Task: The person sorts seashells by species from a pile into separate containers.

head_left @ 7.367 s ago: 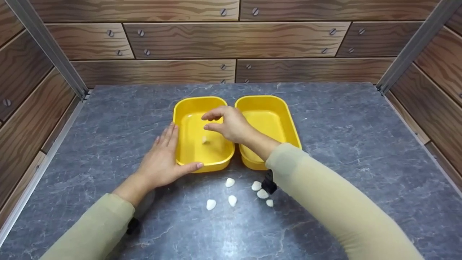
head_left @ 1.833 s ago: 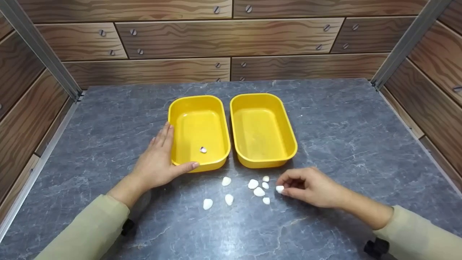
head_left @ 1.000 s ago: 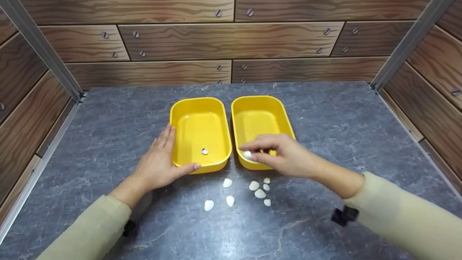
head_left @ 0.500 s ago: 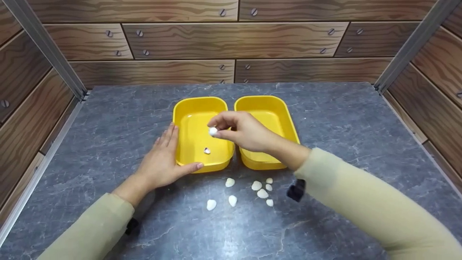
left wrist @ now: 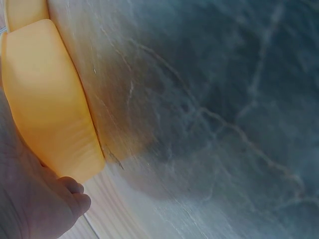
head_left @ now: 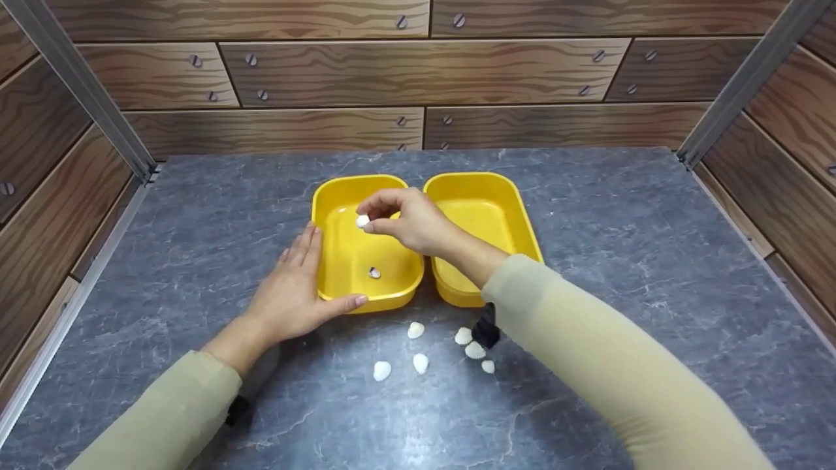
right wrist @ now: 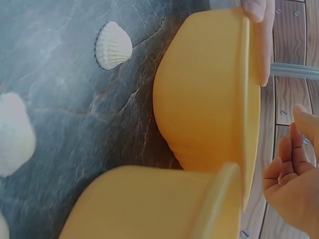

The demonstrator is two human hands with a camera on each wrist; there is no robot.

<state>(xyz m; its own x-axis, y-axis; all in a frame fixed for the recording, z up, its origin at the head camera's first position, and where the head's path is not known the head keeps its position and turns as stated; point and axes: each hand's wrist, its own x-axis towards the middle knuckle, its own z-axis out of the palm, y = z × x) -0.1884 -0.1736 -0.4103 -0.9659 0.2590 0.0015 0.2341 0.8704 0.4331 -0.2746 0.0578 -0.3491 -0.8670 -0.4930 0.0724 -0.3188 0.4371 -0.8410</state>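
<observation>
- Angling in from the near edge, two pale green sleeves [head_left: 604, 362] crossed the grey, white-veined bench [head_left: 620, 228], a black device [head_left: 486, 326] showing at the right cuff!
- Just beyond lay a loose trio, all apart: one white shell [head_left: 382, 371] nearest, a second shell [head_left: 420, 363] to its right, a third shell [head_left: 416, 329] farther back.
- Over to the right, another group: a small shell [head_left: 488, 367] in front, then two ribbed shells [head_left: 475, 350] close together by that device.
- Steady work from the left hand [head_left: 290, 297], its grip released, straight fingers along the outer side of the left yellow tray [head_left: 372, 304], thumb against the front.
- Inside that tray, towards the near end, sat a little dark-and-white shell [head_left: 374, 273].
- The right yellow tray [head_left: 484, 209] stood just beside it, the right forearm passing over.
- And there, above the left tray, the right hand [head_left: 418, 222] had its grip pinched on a white piece [head_left: 362, 221], thumb against fingers!
- Behind everything rose a wood-patterned wall [head_left: 424, 72].
</observation>
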